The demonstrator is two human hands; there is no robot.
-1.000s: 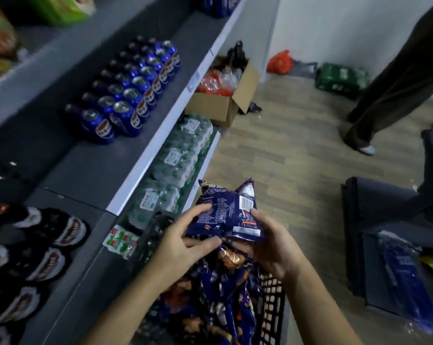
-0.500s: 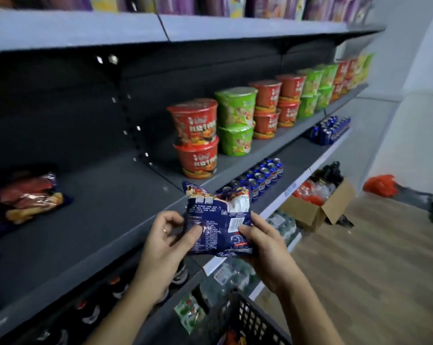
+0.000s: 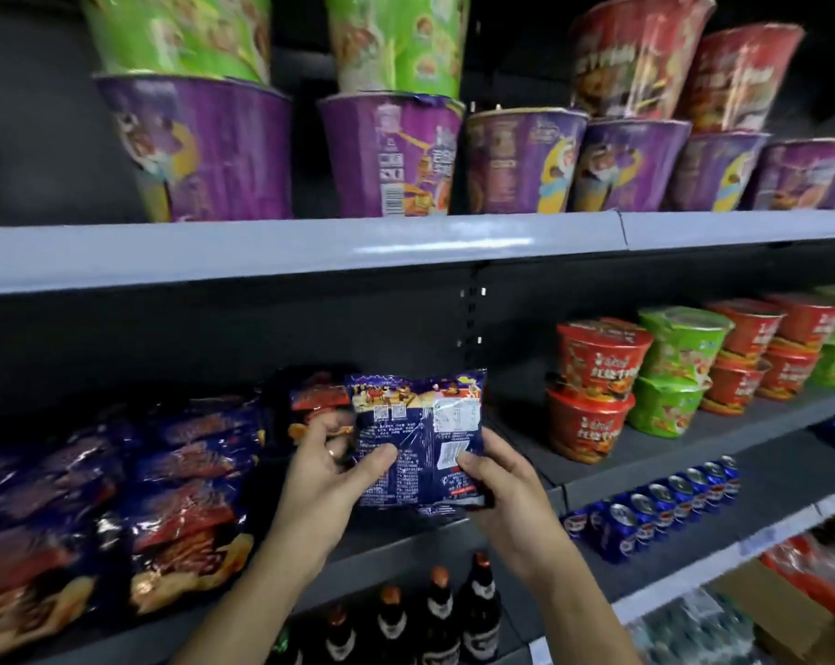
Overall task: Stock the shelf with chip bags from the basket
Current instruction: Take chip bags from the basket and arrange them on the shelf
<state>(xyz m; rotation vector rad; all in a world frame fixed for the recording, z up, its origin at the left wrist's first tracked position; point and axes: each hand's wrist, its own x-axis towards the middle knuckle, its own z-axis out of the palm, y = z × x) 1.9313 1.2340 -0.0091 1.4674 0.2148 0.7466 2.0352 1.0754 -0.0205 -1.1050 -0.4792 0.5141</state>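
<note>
- You hold one chip bag [image 3: 420, 439] upright with its dark blue back panel facing you, in front of the middle shelf [image 3: 645, 467] and just above its front edge.
- Your left hand [image 3: 326, 477] clamps the bag's left edge: the thumb lies across the back panel and the fingers curl behind it.
- Your right hand [image 3: 497, 482] pinches the lower right corner, thumb on the panel beside the barcode.
- The panel carries a white table, a barcode and blocks of small print, all too fine to read.
- At 10 o'clock from the bag, a second bag [image 3: 317, 400] stands just behind your left fingers. You cannot tell whether they touch it.
- At 9 o'clock, a pile of chip bags [image 3: 166, 472] in blue and red lies overlapped on the same shelf, too blurred to count.
- At 3 o'clock stand noodle bowls [image 3: 593, 376] in stacks of two: two red in front, then two green, with more red and green behind. Their lettering is not readable.
- At 12 o'clock, the upper shelf [image 3: 310, 252] holds at least six purple cups [image 3: 386, 151], with two green cups [image 3: 396, 40] and two red cups [image 3: 640, 55] on top.
- At 4 o'clock, blue cans [image 3: 645, 511] sit in rows.
- At 6 o'clock, four dark bottles [image 3: 439, 611] show their caps.
</note>
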